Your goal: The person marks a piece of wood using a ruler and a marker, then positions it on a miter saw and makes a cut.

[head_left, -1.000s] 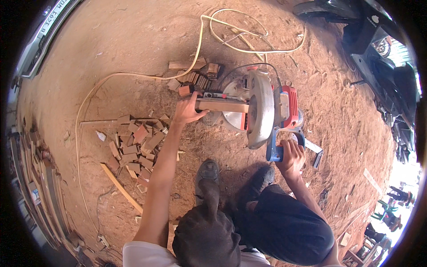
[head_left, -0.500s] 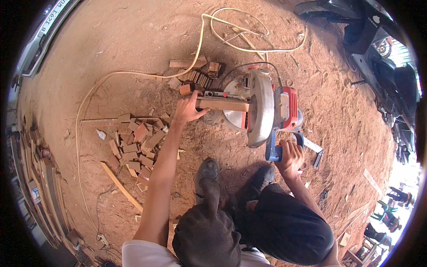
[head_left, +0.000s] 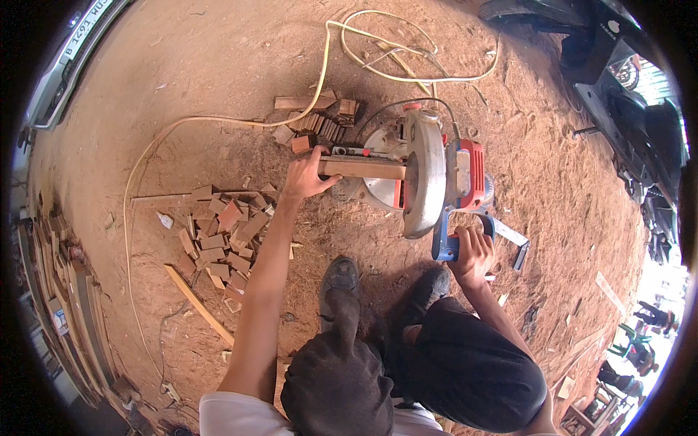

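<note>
A miter saw (head_left: 425, 174) with a grey blade guard and a red motor housing stands on the dirt ground before me. My right hand (head_left: 472, 254) is wrapped round its blue handle (head_left: 445, 245). A wooden strip (head_left: 363, 169) lies across the saw's base along the fence, its right end hidden under the guard. My left hand (head_left: 309, 174) grips the strip's left end, thumb on the near side and fingers on the far side. Whether the blade touches the wood is hidden by the guard.
Cut wood blocks (head_left: 225, 232) lie heaped at the left; more blocks (head_left: 320, 125) sit beyond my left hand. A yellow cable (head_left: 327, 65) loops over the ground. A try square (head_left: 515, 240) lies right of the saw. A motorcycle (head_left: 618, 109) stands far right, long boards (head_left: 69, 312) far left.
Almost nothing differs. The view has shifted very slightly; both hands keep the same grips on the wooden strip and the saw handle.
</note>
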The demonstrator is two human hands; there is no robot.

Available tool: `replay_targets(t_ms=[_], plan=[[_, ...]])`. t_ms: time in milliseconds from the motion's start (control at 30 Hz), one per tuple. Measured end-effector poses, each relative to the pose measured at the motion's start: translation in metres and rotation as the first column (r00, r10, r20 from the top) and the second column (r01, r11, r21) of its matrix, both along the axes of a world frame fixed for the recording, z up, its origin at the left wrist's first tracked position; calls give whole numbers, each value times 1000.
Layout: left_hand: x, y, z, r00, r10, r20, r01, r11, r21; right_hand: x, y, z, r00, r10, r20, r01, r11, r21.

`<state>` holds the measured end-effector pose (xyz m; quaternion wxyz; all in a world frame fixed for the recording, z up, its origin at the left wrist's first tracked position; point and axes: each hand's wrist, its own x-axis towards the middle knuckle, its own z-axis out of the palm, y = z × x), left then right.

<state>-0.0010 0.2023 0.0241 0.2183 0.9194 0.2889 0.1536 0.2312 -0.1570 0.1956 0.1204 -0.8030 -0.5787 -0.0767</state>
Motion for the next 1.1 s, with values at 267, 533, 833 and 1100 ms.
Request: replay_targets(t_ms=[267, 533, 833, 1100], plan=[[1, -3, 6, 998, 16, -61, -21, 997, -71, -1, 0, 3, 999, 23, -41, -21, 999, 32], [1, -2, 12, 993, 15, -115, -26, 995, -96, 1, -2, -3, 1000, 22, -18, -21, 999, 31], [0, -3, 10, 999, 17, -41, -19, 999, -46, 3, -8, -12, 999, 32, 3, -32, 999, 12], [1, -4, 13, 997, 24, -67, -28, 997, -70, -1, -4, -4, 1000, 24, -19, -24, 999, 23]])
